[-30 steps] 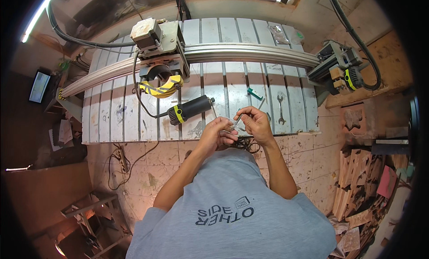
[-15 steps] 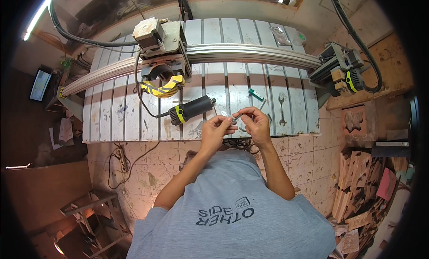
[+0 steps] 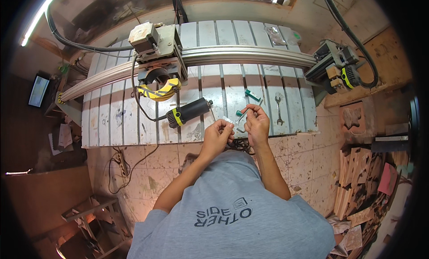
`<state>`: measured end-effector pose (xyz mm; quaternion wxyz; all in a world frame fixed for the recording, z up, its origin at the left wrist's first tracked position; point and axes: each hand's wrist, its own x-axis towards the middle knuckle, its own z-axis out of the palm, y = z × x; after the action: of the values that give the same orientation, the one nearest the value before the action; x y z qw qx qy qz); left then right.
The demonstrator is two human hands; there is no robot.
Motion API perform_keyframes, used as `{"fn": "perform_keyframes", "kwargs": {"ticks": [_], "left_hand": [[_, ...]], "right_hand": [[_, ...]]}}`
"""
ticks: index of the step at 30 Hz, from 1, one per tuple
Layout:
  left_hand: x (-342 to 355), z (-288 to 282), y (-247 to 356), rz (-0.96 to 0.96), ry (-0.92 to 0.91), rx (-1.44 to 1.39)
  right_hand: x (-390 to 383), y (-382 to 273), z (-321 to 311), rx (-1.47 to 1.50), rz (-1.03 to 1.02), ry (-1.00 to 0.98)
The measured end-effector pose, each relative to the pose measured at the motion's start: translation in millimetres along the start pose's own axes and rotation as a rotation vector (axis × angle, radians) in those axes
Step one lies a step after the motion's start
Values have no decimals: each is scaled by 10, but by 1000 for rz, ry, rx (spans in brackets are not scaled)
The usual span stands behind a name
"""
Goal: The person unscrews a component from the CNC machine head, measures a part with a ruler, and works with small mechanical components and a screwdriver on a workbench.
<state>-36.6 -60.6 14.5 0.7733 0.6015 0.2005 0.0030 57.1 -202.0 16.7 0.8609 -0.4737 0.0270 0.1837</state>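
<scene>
My left hand, near the worktable's front edge, pinches a small clear plastic packet. Just right of it, my right hand is closed on a thin metal piece, too small to identify. A green piece shows beside my right fingertips, and a bent metal key lies below. Further back on the slotted table are another green plastic piece and, to the right, a steel wrench. A black spindle motor with a yellow band lies left of my hands, its cable attached.
An aluminium gantry rail spans the table, carrying a head with a yellow-striped clamp; another motor assembly is at its right end. A screen stands at far left, timber offcuts at lower right, cables on the floor.
My hands have moved slightly apart, the right one turning more upright with the thin piece. A second green piece and the bent key now show between and beside them.
</scene>
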Motion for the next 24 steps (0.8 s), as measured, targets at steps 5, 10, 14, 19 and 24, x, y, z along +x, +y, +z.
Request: {"fn": "perform_keyframes", "kwargs": {"ticks": [5, 10, 14, 19, 24], "left_hand": [[-103, -74, -119, -114, -21, 28], [277, -38, -62, 130, -8, 402], [995, 71, 67, 210, 51, 538], [1843, -109, 24, 95, 24, 477], [1654, -302, 182, 242, 9, 571]], "right_hand": [[245, -295, -250, 37, -87, 115], [198, -516, -304, -1, -74, 95], [140, -391, -447, 37, -14, 199], [-45, -243, -579, 7, 78, 277], [54, -21, -590, -154, 94, 320]]}}
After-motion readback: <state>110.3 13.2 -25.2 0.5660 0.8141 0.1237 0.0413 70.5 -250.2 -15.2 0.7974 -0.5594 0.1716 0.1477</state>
